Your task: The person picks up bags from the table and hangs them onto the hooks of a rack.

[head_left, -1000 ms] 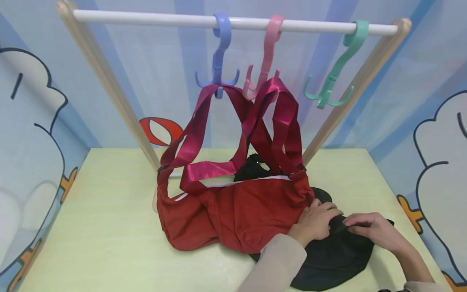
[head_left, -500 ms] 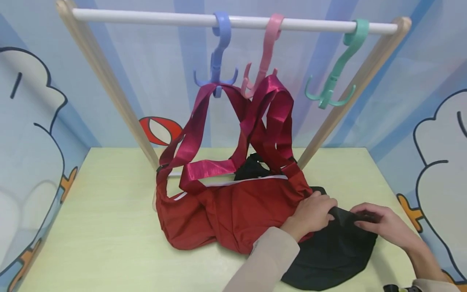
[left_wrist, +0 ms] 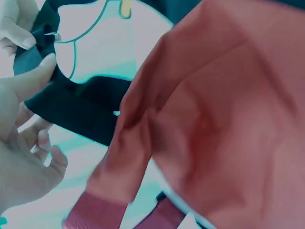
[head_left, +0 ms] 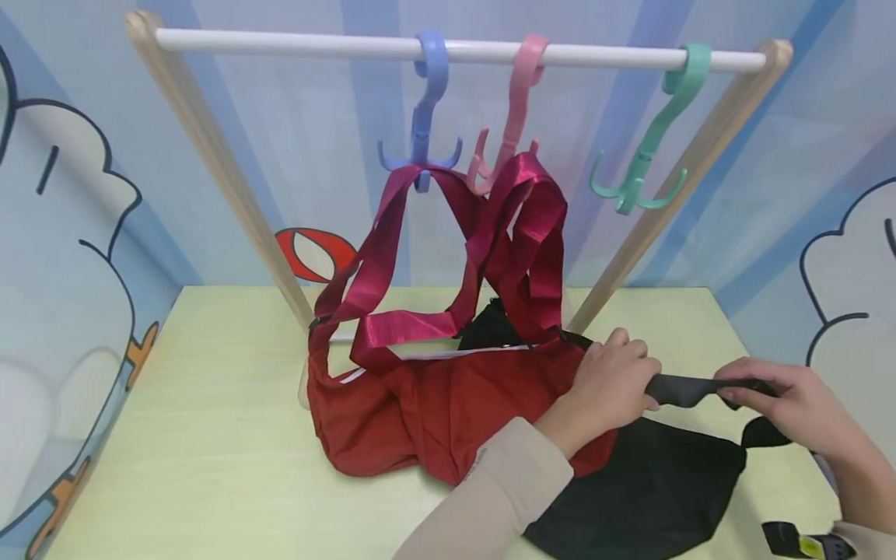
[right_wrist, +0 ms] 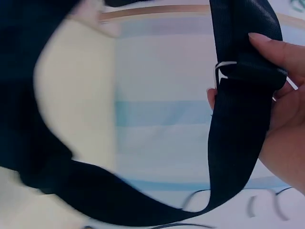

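A black bag [head_left: 651,486] lies flat on the table at lower right, partly under the red bag [head_left: 490,397]. My left hand [head_left: 616,381] grips the bag's black strap [head_left: 682,390] beside the red bag's right end. In the left wrist view its thumb [left_wrist: 40,76] lies across the dark webbing. Further right, my right hand [head_left: 791,400] pinches the same strap, which is stretched taut between both hands. A metal slider [right_wrist: 220,71] shows on the strap in the right wrist view, right by the thumb and fingers.
Maroon straps [head_left: 381,233] of the red bag loop up to the blue hook [head_left: 420,117] and pink hook [head_left: 514,101]. A green hook [head_left: 651,148] hangs from the white rail [head_left: 315,44]. Wooden posts [head_left: 217,159] stand either side on the pale table [head_left: 210,435].
My right hand has moved up and right, drawing the black strap out from the bag. The left hand has come slightly up and now holds the strap too.
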The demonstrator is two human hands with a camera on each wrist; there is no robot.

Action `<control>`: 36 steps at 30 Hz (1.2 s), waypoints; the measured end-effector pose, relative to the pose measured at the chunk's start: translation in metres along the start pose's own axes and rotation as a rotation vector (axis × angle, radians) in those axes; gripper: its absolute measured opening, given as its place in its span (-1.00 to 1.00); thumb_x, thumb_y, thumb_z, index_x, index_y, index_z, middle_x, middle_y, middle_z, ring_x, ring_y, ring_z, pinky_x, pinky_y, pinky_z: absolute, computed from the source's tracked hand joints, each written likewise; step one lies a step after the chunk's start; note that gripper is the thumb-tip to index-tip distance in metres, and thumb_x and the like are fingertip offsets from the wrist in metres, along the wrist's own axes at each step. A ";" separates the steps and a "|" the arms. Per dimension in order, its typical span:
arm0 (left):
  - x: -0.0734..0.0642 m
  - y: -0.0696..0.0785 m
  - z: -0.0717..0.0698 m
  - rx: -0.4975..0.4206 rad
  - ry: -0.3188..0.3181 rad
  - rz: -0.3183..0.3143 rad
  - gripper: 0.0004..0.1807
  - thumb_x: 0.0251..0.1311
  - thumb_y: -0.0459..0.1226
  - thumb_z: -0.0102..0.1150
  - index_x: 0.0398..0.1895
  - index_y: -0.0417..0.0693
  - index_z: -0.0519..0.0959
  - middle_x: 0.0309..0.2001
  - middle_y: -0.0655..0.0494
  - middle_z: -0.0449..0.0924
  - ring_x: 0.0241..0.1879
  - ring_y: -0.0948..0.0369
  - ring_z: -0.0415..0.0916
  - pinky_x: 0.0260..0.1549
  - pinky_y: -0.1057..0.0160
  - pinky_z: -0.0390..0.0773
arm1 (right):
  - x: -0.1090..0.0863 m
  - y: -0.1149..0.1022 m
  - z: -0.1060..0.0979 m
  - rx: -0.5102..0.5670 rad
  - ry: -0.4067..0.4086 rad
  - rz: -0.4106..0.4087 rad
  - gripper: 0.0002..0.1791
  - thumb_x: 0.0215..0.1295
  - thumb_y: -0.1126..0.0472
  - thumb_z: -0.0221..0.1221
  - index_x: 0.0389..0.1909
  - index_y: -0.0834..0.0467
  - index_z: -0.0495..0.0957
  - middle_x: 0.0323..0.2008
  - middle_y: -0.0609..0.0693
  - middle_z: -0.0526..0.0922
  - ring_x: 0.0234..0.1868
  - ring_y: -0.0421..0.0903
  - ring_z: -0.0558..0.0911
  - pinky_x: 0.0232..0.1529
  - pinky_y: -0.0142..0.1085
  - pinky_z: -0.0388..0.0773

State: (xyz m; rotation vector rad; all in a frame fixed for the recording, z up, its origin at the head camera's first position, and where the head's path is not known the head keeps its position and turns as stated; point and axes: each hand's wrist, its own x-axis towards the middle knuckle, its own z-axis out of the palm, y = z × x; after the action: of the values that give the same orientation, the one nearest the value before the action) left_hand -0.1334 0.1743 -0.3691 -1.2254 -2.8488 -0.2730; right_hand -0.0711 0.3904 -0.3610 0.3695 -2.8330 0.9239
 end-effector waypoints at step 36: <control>0.013 -0.027 -0.099 -0.454 0.357 0.032 -0.75 0.24 -0.13 0.07 -0.05 0.07 0.45 -0.37 0.26 0.49 -0.35 0.38 0.39 -0.39 0.47 0.35 | 0.071 -0.066 -0.058 -0.088 0.157 0.186 -0.80 0.33 0.44 -0.09 -0.11 0.41 0.43 -0.26 0.34 0.52 -0.43 -0.41 0.43 -0.11 0.26 0.19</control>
State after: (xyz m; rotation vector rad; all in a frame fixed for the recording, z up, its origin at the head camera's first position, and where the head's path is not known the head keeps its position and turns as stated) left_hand -0.1663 0.1488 -0.2748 -1.1296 -2.5267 -1.0657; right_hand -0.1179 0.3602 -0.2627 0.0220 -2.7846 0.8164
